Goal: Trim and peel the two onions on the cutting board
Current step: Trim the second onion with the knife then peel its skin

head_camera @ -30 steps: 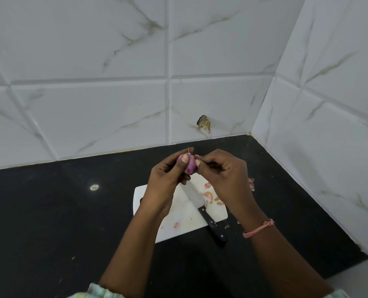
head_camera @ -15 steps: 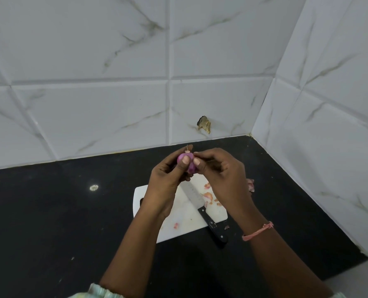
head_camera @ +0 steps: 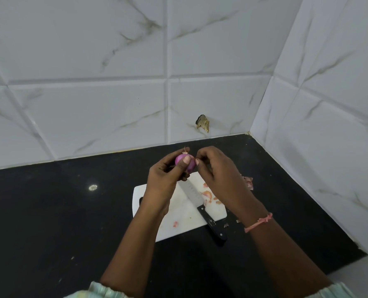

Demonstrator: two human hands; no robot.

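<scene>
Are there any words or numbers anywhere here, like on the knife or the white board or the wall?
No words, numbers or signs can be read anywhere in this picture.
knife: no brand mark shows on the blade or the black handle, only dimples and rivets.
cutting board: plain white, nothing printed.
wall tiles: only grey marble veins, no writing.
onion held in the left hand, with the right hand beside it: no sticker.

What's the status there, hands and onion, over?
Left hand holds purple onion above cutting board. Right hand picks at its skin. Knife idle on board; nothing in the way.
</scene>
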